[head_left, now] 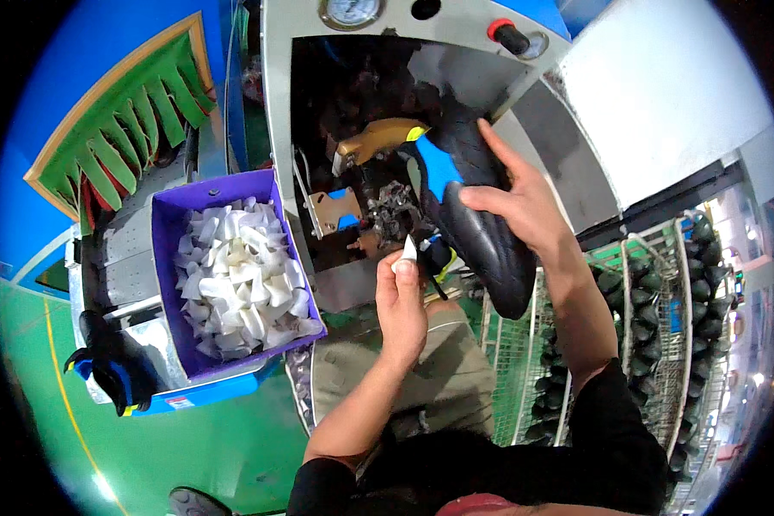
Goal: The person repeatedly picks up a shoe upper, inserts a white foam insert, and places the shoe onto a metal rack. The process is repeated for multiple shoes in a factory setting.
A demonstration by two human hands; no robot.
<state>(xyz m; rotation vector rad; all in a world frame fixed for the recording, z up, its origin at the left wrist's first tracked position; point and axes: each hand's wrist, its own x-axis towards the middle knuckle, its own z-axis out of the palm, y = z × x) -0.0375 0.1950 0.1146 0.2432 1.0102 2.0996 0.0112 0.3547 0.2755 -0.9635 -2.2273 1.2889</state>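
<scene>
My right hand (pixel 529 202) grips a black quilted shoe upper (pixel 490 254) with a blue panel and a bit of yellow, its thumb and fingers around the side. Between the thumb and fingertips of my left hand (pixel 402 310) is a small white curved stiffener piece (pixel 409 249), its pointed end up. The piece is apart from the upper, just left of it. Both hands are in front of the open machine bay (pixel 327 267), where a tan curved part (pixel 383 136) and metal plates show. Shadow hides the back of the bay.
To the left, a purple box (pixel 161 258) holds many white stiffener pieces (pixel 241 275). Another black and blue upper (pixel 112 365) lies beside it. Green flaps (pixel 129 129) hang over a metal conveyor. Wire racks (pixel 623 301) with dark shoe-shaped items stand right. A gauge (pixel 351 10) tops the machine.
</scene>
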